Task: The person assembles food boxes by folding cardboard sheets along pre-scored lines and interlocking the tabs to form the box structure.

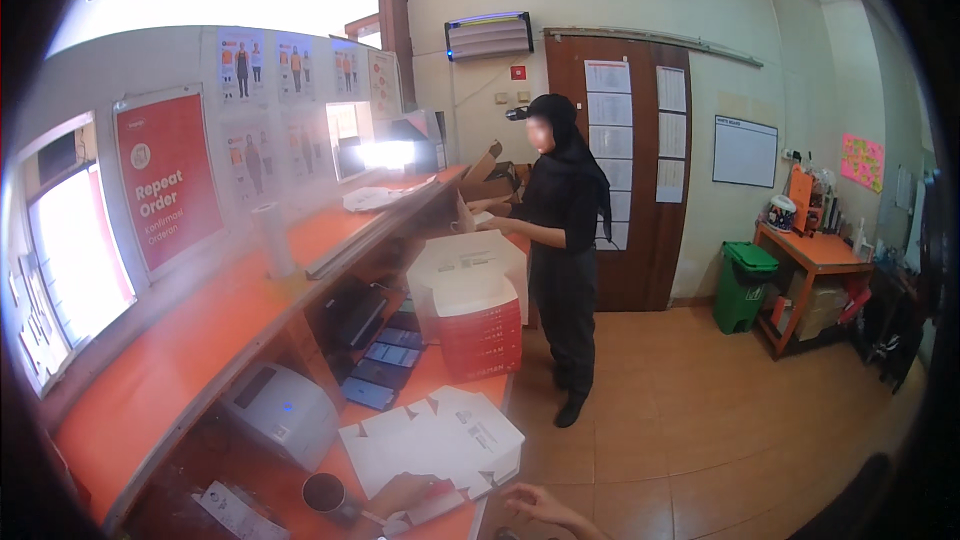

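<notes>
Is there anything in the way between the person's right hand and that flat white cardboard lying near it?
Nothing visible: only a small gap separates the right hand from the flat white cardboard. The left hand is at the near edge; the round container stands farther left, outside that path.

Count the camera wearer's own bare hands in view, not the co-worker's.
2. The bare left hand is at the near edge of the flat, white, notched cardboard sheet; the bare right hand is near that sheet's lower right corner. Neither is hidden.
</notes>
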Demonstrator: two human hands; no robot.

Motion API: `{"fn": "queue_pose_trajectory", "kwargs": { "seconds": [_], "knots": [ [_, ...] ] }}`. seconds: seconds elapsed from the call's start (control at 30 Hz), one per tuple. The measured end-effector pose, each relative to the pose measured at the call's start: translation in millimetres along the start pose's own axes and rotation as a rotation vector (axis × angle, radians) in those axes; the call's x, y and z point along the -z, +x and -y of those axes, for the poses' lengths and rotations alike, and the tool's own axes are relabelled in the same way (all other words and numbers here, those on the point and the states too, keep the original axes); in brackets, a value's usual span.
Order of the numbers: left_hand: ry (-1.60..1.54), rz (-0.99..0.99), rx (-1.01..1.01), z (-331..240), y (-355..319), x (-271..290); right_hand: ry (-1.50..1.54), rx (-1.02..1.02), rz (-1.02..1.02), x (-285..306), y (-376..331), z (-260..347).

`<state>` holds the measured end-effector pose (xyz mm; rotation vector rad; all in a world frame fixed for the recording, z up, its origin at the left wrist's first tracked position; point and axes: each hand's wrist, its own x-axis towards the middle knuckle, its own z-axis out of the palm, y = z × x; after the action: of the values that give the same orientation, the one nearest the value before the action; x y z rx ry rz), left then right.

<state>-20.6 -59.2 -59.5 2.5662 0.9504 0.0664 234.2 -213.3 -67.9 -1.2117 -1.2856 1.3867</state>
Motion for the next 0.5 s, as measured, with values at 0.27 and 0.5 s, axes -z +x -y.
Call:
{"fn": "queue_pose_trajectory", "kwargs": {
  "seconds": [0.27,0.5],
  "knots": [
    [-0.165,-0.519,0.142,-35,-9,22,0.033,0.167,0.181,-45,22,-31],
    [-0.5,-0.597,0.05,-80,-33,57,-0.169,0.591,-0.595,-58,43,38]
  ]
}}
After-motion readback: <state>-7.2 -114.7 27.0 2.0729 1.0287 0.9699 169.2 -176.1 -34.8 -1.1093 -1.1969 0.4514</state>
